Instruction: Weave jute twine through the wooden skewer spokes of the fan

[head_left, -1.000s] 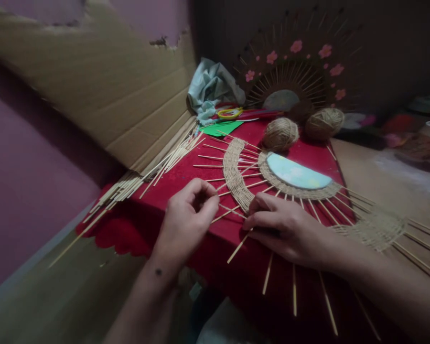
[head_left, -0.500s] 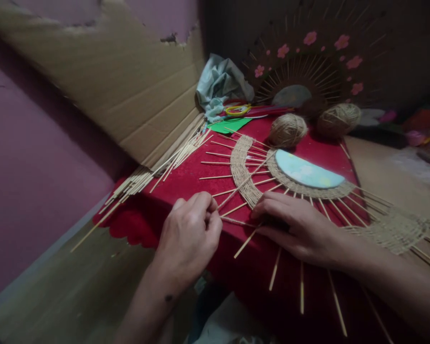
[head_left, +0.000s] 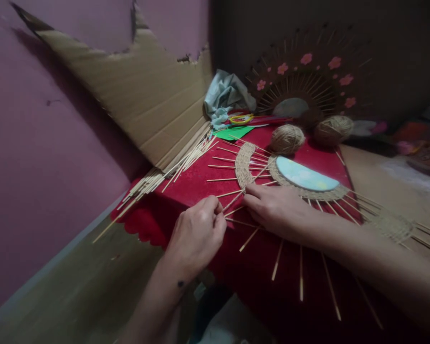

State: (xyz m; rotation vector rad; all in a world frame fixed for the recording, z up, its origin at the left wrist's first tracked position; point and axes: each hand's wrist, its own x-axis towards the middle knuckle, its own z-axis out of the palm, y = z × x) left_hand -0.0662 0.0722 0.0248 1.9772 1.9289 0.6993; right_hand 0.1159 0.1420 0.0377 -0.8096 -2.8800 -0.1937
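A woven fan-shaped piece of thin sticks and twine lies on the red cloth, with a light blue half-disc (head_left: pixel 304 174) at its centre. Its outer woven band (head_left: pixel 244 162) curves down to my right hand (head_left: pixel 279 210), whose fingers close over the band's lower end among the sticks; the fingertips are partly hidden. My left hand (head_left: pixel 200 229), left of the stick ends, pinches a strand of twine (head_left: pixel 233 204). One length runs from it up across the sticks toward the half-disc, another toward my right hand. Bare sticks (head_left: pixel 301 279) fan out below my right hand.
Loose sticks (head_left: pixel 143 186) lie at the left edge of the red cloth (head_left: pixel 193 184), beside a cardboard sheet (head_left: pixel 146 100). Behind are twine balls (head_left: pixel 287 139), yellow-handled scissors (head_left: pixel 241 119), green paper (head_left: pixel 232 133), a crumpled cloth (head_left: pixel 225 95) and a finished flowered fan (head_left: pixel 294 86).
My right hand has moved up and left along the woven band, covering its lower end. My left hand keeps its pinch on the twine. The view has shifted slightly.
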